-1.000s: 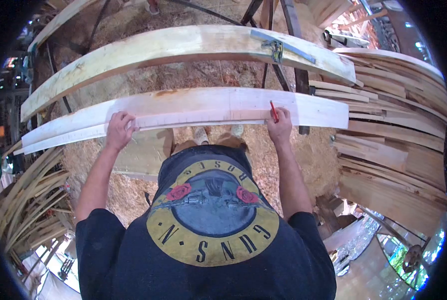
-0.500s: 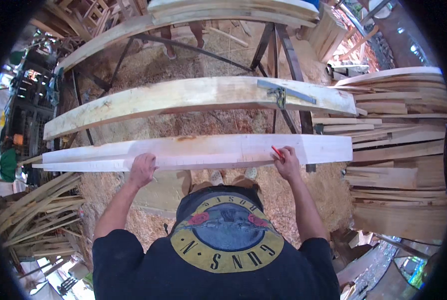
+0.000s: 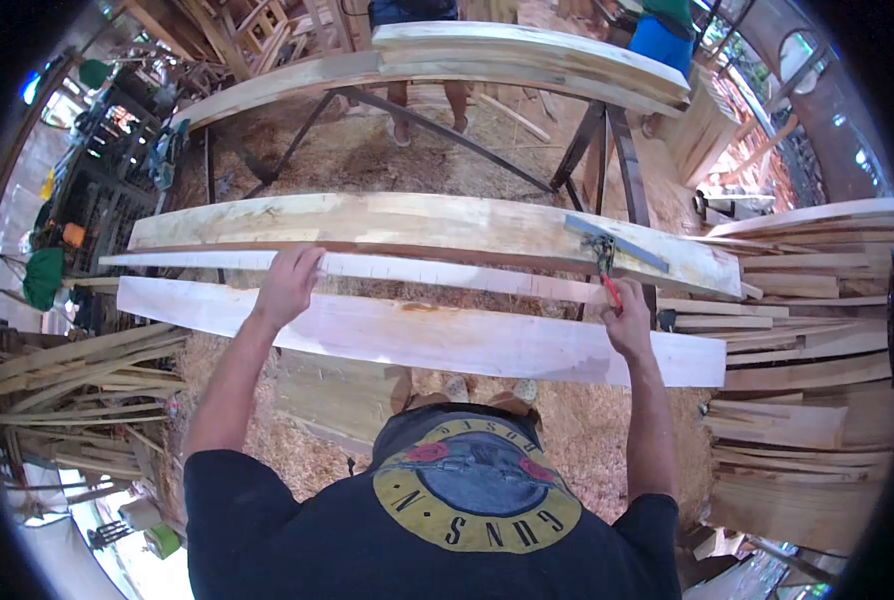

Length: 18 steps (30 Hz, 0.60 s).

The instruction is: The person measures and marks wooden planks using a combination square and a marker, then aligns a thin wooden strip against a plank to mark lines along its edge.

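A long thin wooden strip point(image 3: 417, 272) with small tick marks along it spans between my two hands. My left hand point(image 3: 289, 288) is closed around it left of the middle, and my right hand point(image 3: 629, 322) grips near its right end. A red pencil or marker point(image 3: 610, 290) also sticks up from the fingers of my right hand. Below the strip lies a wide pale curved board point(image 3: 447, 335). Beyond the strip is a second thick curved board point(image 3: 367, 222), with a grey-bladed square or bevel point(image 3: 627, 247) resting on its right part.
Farther off, more curved timbers point(image 3: 527, 65) rest on a dark metal stand point(image 3: 447, 130). Stacked planks point(image 3: 797, 350) fill the right side; thin offcuts point(image 3: 87, 390) pile up at left. Shavings cover the floor. Two people point(image 3: 414, 12) point(image 3: 660, 45) stand behind the far timbers.
The thin strip has been lifted off the near board's edge and moved away from me, toward the second board. Both hands moved with it, and the view has shifted.
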Motion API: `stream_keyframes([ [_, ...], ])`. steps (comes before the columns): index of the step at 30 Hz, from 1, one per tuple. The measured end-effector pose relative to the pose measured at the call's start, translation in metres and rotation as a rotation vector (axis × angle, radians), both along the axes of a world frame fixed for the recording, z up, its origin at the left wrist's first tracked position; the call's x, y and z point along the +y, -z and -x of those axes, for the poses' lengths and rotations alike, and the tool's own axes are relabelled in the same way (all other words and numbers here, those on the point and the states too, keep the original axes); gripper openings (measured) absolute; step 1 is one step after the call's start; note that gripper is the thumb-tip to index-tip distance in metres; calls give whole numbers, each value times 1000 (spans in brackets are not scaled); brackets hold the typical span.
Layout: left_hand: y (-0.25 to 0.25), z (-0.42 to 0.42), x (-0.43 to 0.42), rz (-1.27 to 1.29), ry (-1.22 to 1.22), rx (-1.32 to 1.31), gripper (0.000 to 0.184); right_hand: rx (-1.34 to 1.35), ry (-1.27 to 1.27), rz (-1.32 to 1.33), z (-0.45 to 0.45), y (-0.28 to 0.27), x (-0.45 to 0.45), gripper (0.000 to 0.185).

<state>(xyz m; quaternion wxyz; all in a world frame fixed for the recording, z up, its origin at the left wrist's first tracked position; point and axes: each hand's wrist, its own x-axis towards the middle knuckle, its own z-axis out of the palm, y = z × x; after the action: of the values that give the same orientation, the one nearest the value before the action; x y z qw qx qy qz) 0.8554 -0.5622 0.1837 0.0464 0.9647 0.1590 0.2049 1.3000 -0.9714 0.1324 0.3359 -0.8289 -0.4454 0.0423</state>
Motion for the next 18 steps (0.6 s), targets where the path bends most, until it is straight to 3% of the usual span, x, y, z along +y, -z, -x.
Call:
stream_keyframes([
  [8,40,-63,55,59,1,-21,30,-158,35,-19,-38,-15,46,43],
  [14,72,-111,75,12,18,-17,28,-149,98,95,-82,8,59,43],
  [18,82,-131,89,15,-13,-38,26,-304,335,-121,-86,19,50,35],
])
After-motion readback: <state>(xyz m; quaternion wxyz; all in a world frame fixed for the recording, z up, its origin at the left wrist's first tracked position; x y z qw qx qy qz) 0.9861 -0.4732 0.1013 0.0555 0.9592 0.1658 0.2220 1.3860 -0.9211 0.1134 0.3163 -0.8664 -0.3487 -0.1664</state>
